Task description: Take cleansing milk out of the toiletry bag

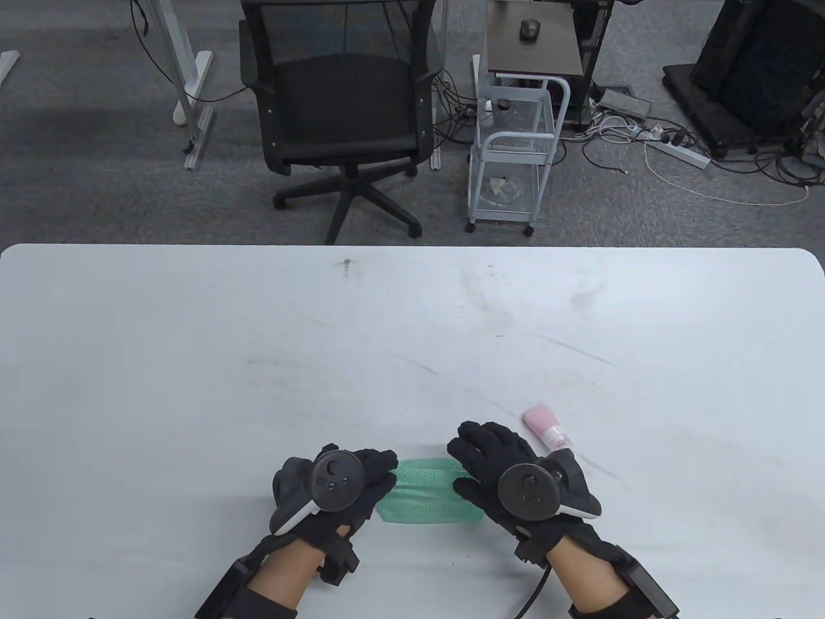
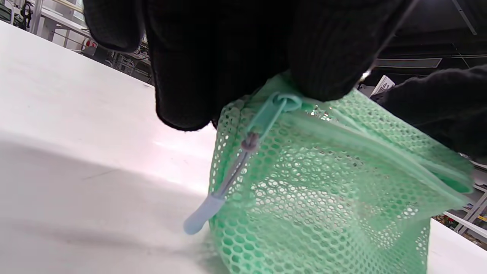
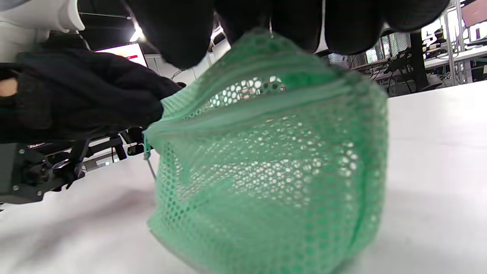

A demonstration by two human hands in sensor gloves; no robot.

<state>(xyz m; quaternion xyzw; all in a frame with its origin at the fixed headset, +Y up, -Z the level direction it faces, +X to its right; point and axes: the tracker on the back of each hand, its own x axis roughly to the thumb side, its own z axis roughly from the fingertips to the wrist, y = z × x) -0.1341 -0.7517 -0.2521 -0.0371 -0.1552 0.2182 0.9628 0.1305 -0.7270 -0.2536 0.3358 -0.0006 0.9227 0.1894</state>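
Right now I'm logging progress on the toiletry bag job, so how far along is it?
Mostly done, it seems: a pink tube, likely the cleansing milk, lies on the table outside the green mesh bag, just past the right hand. In hand: both hands grip the bag's top, the left hand at the zipper pull. Left: letting go; the bag looks empty.

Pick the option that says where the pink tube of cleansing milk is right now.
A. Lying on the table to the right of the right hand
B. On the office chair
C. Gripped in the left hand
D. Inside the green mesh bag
A: the pink tube of cleansing milk lies on the white table just beyond and to the right of the right hand, outside the green mesh toiletry bag that both hands hold.
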